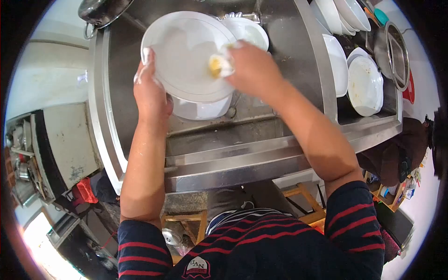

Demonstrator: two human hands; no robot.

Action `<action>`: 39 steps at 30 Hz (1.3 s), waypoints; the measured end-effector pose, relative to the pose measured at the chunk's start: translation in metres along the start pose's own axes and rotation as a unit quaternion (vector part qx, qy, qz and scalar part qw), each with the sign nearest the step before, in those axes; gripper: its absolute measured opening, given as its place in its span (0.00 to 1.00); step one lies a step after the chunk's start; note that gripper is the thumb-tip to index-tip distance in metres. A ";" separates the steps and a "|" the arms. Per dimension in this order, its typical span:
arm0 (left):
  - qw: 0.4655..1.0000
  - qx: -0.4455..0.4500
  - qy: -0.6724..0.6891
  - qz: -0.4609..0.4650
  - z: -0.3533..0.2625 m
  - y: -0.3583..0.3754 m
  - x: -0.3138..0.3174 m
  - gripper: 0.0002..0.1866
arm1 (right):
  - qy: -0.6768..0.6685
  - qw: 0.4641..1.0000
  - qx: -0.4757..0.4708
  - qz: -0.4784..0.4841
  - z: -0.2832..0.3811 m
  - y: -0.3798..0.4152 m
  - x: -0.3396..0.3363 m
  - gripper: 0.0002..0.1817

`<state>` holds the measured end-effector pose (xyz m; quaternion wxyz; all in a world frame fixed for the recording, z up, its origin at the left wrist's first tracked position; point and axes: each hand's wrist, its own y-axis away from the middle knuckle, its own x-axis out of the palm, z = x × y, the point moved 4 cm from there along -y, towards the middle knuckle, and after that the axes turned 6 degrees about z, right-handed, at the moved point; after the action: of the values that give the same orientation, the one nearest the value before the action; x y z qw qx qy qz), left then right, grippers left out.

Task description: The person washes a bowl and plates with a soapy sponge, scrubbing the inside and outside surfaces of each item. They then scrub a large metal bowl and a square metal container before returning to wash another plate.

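Note:
My left hand (150, 91) grips the left rim of a large white plate (179, 51), held tilted over a steel sink (112, 93). My right hand (252, 67) presses a yellow-and-white sponge (218, 64) against the plate's right side. Under the held plate lies another white plate (200, 110) in the sink basin. A third white dish (249, 31) shows behind my right hand.
To the right of the sink, several white bowls and plates (364, 84) stand in a drying rack, with a steel pot lid (396, 56) beyond. A dark pan (100, 11) sits at the sink's top left corner. A wooden stool (186, 224) stands below the counter.

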<state>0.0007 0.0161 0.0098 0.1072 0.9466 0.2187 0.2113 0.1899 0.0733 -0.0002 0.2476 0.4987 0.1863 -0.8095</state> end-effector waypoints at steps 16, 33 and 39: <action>0.996 -0.085 -0.019 -0.018 -0.008 -0.021 -0.028 0.26 | -0.011 0.964 0.009 -0.265 -0.047 -0.010 -0.059 0.23; 0.989 -0.135 -0.065 0.010 0.118 -0.094 0.005 0.20 | -0.151 0.966 -0.029 -0.206 -0.010 0.004 -0.048 0.21; 0.985 -0.100 -0.129 0.055 0.163 -0.132 0.032 0.20 | -0.136 0.962 -0.046 -0.234 -0.011 0.006 -0.050 0.21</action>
<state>0.0508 0.1290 -0.1631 0.2173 0.9609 0.1287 0.1133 0.2203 0.0855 0.0395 0.0968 0.3145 0.2994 -0.8956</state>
